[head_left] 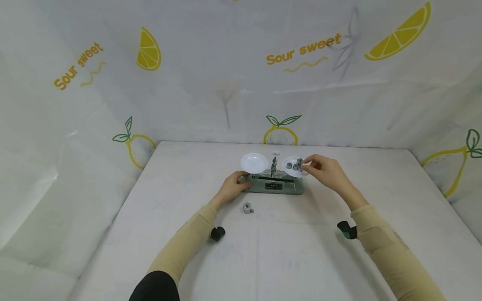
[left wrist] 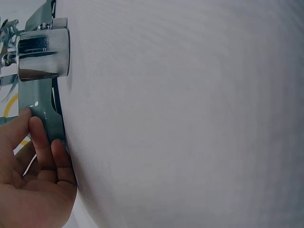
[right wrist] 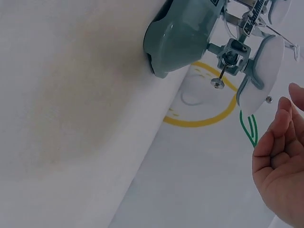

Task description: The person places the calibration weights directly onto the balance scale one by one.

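A green-based balance scale (head_left: pixel 276 188) with two white pans stands on the table. The left pan (head_left: pixel 254 163) holds nothing. Several small metal weights (head_left: pixel 295 167) stand on the right pan (head_left: pixel 288 172). My left hand (head_left: pixel 231 188) grips the left end of the base, thumb in front; the left wrist view shows fingers (left wrist: pixel 42 142) against that end. My right hand (head_left: pixel 327 171) is at the outer rim of the right pan, thumb and fingertips bunched beside the weights. I cannot tell whether a weight is between them. A weight knob (right wrist: pixel 269 99) shows just past the fingertips.
In front of the scale stands a larger cylindrical weight (head_left: pixel 247 207) with a small weight (head_left: pixel 252 211) right beside it. A white cloth (head_left: pixel 278 251) covers the table. Behind the table hangs a white backdrop (head_left: pixel 211 83) with lemon prints.
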`<state>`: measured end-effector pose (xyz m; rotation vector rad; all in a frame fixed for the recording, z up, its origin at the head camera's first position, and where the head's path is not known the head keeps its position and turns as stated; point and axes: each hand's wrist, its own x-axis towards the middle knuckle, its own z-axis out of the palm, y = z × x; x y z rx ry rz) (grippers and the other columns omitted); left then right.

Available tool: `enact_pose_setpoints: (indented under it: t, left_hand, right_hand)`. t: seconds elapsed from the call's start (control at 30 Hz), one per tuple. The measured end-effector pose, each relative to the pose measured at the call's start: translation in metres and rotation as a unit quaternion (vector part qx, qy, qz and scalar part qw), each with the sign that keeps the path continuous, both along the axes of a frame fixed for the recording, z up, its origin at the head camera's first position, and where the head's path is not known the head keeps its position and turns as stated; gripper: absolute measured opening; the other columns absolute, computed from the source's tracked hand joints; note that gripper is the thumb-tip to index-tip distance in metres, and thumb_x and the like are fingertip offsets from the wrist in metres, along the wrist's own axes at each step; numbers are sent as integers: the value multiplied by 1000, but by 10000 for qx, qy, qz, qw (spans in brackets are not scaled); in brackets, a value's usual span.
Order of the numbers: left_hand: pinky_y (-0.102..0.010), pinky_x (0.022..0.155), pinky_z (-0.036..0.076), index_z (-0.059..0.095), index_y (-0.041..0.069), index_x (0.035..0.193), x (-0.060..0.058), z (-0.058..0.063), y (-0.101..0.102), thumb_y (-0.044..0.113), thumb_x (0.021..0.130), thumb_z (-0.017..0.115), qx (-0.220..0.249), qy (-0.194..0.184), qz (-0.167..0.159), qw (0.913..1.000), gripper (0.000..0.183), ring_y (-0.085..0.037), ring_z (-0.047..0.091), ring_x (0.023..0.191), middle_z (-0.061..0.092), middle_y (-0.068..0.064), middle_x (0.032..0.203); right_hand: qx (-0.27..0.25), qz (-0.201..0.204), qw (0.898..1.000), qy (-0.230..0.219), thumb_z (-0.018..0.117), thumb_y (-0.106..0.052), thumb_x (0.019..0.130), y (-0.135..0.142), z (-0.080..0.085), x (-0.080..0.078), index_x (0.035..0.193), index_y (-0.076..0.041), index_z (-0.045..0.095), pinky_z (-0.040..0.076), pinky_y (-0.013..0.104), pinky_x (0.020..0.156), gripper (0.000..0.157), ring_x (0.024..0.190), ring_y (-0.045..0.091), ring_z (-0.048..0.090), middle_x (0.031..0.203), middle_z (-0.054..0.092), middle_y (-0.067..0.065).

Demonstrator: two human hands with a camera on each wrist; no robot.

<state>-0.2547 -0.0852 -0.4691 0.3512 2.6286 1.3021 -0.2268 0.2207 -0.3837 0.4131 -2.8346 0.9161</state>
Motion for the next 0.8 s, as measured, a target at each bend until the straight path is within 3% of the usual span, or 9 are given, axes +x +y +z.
enact_pose_setpoints:
  t: [0.3,0.43,0.6,0.7,0.8]
  left_hand:
    - [-24,72,47,52,12,130,-1,-1,0,29,89,63,-43,29,19,10000,46,-18,58,94,54,-7,131]
    - [-28,76,49,52,12,131,-2,0,-1,28,89,63,15,37,-12,10000,46,-21,58,98,53,-7,133]
    - [-30,80,50,51,11,131,-2,-1,0,28,89,62,45,38,-32,10000,47,-23,58,102,52,-8,134]
    - [-30,79,50,51,11,131,-2,0,0,28,89,62,19,67,-52,10000,47,-24,59,102,52,-8,134]
    - [-31,79,50,52,10,130,-1,0,-1,28,89,62,18,84,-66,9999,46,-24,59,102,52,-9,134]
  right_hand:
    - [-674,-258,9973,-99,57,-22,93,15,0,6,122,-6,56,42,23,60,33,67,4,59,105,63,14]
    - [-939,-247,9941,-478,57,-20,93,22,-2,8,130,-7,49,44,25,67,40,72,6,64,125,56,17]
    - [-1194,-197,9855,-1186,60,-26,91,27,-14,8,136,-8,41,50,23,73,52,77,-3,61,136,46,19]
    - [-1227,-149,9788,-1634,61,-30,90,27,-21,8,139,-6,36,51,23,76,60,84,2,62,140,41,21]
    - [-1255,-63,9733,-1919,62,-28,89,24,-27,8,140,-3,33,52,28,79,64,94,16,63,142,38,22]
